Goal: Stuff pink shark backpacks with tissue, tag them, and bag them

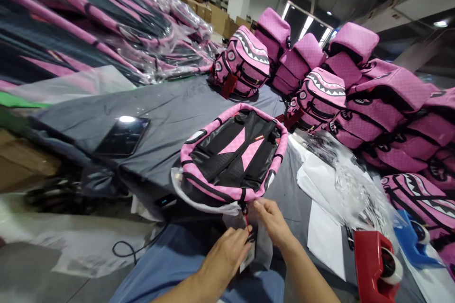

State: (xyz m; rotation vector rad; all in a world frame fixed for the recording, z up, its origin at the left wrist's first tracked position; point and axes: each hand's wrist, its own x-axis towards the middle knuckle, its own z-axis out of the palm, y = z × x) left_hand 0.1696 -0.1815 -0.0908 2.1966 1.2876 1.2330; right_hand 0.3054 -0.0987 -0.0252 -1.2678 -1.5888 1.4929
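Bag (232, 149), one, pink and black: we find it on the grey cloth (167, 109), straps up, plastic (185, 195) along its near edge. Our left hand (224, 250): fingertips pinching the red cord (247, 220). Our right hand (273, 222): at the near rim; whether pinching, we cannot tell. Tablet (125, 136): left of the bag.

no readable text, small red-edged label (260, 138) on black-and-pink backpack (232, 151) at centre too small to read, pale tag (248, 259) at bottom centre blurred, round black-and-white patches (333, 128) on pink bags (373, 116) at right illegible, faint marks (113, 248) on white sheeting (88, 236), lower left, unreadable
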